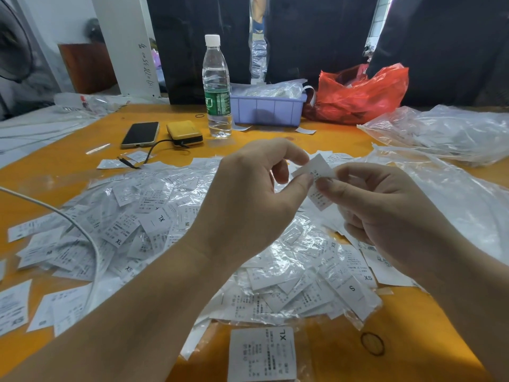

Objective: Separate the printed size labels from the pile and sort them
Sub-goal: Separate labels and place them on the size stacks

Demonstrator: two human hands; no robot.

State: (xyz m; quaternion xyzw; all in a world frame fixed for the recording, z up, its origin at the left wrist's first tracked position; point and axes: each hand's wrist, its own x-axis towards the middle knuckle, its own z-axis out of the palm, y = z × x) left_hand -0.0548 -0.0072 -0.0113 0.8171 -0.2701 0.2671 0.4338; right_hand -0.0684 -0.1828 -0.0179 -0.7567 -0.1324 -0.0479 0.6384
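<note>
Above a pile of labels (170, 230) on the orange surface (275, 136), the left hand (248, 197) and right hand (385, 205) together pinch one label (316, 166).

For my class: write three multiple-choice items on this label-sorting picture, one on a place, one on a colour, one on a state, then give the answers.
1. Where does the water bottle stand?
A. left of the tray
B. on the phone
C. in the red bag

2. What colour is the plastic tray?
A. green
B. lilac
C. black

3. How is the held label gripped?
A. left hand only
B. both hands pinch it
C. lying loose

Answers: 1 A, it touches the tray's left end. 2 B, its walls are lilac. 3 B, left hand and right hand each pinch it.
</note>
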